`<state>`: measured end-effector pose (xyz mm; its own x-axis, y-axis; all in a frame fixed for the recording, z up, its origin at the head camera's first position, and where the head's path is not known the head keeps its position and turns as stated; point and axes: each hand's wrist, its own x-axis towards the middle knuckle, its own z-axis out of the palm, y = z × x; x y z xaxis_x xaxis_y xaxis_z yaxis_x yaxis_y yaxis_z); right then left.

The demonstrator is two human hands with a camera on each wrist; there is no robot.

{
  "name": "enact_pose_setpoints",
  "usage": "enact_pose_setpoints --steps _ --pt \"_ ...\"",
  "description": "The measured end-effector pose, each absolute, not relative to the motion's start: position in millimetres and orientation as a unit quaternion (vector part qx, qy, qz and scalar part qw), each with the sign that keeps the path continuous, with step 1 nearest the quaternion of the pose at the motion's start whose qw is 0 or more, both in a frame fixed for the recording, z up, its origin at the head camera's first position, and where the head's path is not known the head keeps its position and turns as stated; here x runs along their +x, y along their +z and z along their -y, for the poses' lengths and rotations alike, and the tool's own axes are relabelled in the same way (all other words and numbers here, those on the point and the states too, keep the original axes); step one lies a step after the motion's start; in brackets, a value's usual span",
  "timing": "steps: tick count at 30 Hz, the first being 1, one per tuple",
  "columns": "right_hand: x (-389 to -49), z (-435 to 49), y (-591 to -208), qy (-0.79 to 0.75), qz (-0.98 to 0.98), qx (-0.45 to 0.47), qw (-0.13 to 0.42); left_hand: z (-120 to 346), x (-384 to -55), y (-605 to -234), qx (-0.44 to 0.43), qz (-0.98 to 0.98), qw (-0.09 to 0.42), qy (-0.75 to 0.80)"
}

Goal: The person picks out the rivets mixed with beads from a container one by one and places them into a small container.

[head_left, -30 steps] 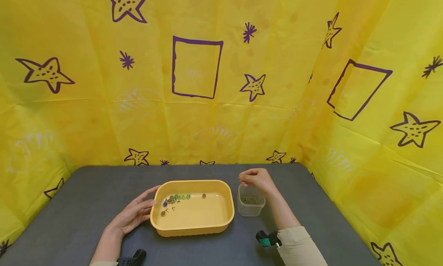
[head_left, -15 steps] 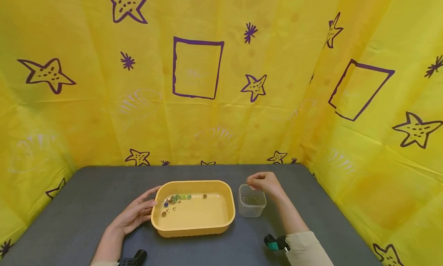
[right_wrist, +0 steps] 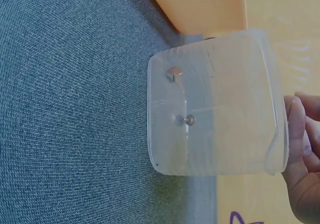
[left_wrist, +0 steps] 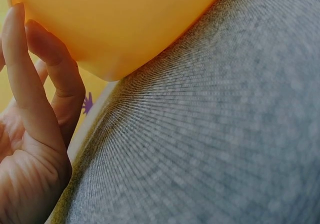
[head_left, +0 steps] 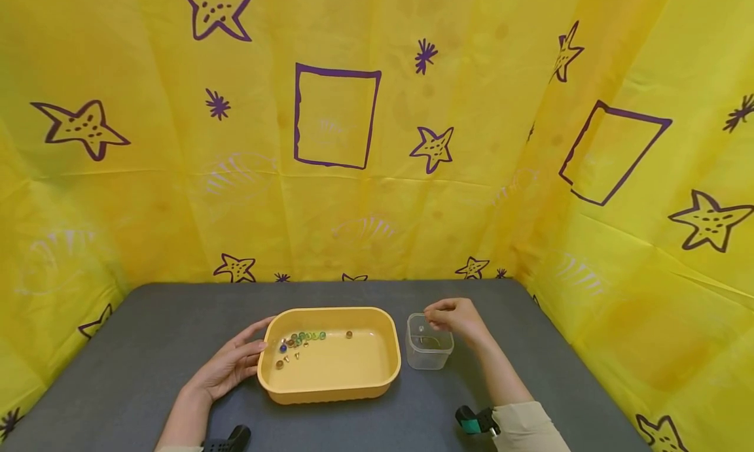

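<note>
On the counter (head_left: 341,429), the left hand (head_left: 230,364), fingers relaxed, touches the left end of the yellow tray (head_left: 341,370), whose marbles (head_left: 302,336) show only in the head view. The right hand (head_left: 456,317) has its fingers bunched at the rim of the clear tub (head_left: 427,360) beside it; whether they pinch anything, one cannot tell. The right wrist view clearly shows two pins (right_wrist: 174,73) inside the tub.

We log a grey, weave-textured surface (head_left: 338,432). Directly on it we find a yellow tray (head_left: 353,368), touched by the left hand (head_left: 230,362), and a clear container (head_left: 429,360), upright and just below the right hand (head_left: 461,318).
</note>
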<state>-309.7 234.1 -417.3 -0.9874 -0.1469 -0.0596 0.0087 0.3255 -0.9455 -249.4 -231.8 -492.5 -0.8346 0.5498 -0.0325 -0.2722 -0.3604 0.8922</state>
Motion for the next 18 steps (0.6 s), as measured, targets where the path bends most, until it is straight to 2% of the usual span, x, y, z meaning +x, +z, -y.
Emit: enact_pose_setpoints --steps 18 --pt "-310.6 -229.3 -419.4 -0.574 -0.815 -0.042 0.069 232.4 -250.0 -493.0 0.131 -0.516 0.25 0.809"
